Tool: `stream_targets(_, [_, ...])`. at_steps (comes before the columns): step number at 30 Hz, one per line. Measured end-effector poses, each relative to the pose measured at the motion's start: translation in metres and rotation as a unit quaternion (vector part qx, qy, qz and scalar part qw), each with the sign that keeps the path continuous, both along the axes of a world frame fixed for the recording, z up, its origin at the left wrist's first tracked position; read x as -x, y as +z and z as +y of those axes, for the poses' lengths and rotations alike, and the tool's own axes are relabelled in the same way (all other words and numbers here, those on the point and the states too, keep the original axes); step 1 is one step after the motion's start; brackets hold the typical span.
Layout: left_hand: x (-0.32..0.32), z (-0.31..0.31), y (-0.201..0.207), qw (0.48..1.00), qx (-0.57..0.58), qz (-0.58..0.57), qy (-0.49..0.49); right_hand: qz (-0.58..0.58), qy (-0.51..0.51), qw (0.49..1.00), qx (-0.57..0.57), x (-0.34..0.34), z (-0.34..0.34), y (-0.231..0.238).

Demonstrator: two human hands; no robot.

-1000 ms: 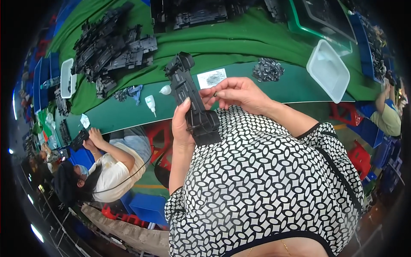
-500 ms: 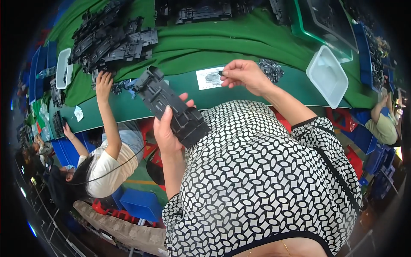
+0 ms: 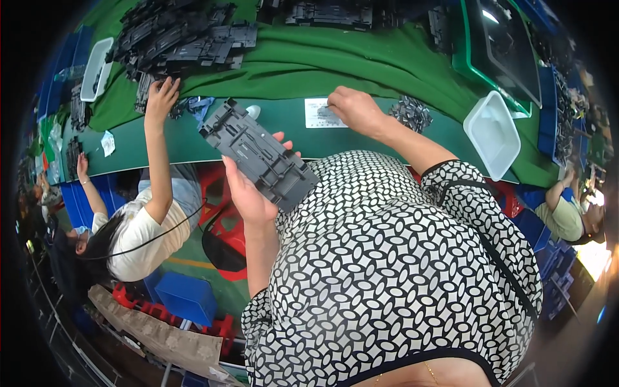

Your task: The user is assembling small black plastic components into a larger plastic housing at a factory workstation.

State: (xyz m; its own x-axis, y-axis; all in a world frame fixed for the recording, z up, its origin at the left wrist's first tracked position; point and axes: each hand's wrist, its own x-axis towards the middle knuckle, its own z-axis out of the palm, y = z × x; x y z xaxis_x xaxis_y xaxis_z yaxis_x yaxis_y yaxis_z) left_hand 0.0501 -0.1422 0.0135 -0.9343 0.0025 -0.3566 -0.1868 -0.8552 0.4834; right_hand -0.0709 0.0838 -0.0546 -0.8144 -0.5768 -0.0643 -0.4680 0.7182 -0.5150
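Observation:
My left hand (image 3: 248,193) is wrapped round a long black moulded plastic part (image 3: 258,155). The part is tilted in front of my body, its ribbed side facing up. Over a white printed card (image 3: 316,115) on the table, my right hand (image 3: 358,109) has its fingers curled together in a pinch. Whatever lies between those fingertips is hidden. Just right of that hand sits a heap of small black pieces (image 3: 411,113).
A big pile of black plastic parts (image 3: 174,39) lies on the green cloth (image 3: 309,55) at the far left. A white tray (image 3: 493,135) stands at the right, near a green-rimmed bin (image 3: 461,61). On my left, a co-worker's hand (image 3: 162,100) reaches to the pile's edge.
My right hand has turned, its fingers more curled; the small black piece seen in its pinch is now out of sight. The plastic part in my left hand has tilted to show more of its face.

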Motion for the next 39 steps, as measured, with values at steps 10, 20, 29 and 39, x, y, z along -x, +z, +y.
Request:
stream_targets(10, [0.002,0.003,-0.002,0.999,0.009,-0.028,0.018,0.039,0.108,0.987,-0.114,0.005,-0.008,-0.009])
stream_targets(20, [0.004,0.004,-0.005,0.999,0.02,-0.036,0.014,-0.003,0.051,0.996,-0.077,0.004,0.003,-0.013])
stream_targets(29, [0.006,0.006,-0.006,1.0,0.004,-0.018,0.018,-0.028,-0.07,0.993,-0.085,0.004,-0.001,-0.026])
stream_targets(39, [0.022,0.003,0.017,0.999,0.003,0.005,0.036,-0.398,-0.217,0.842,0.291,-0.006,0.008,0.067])
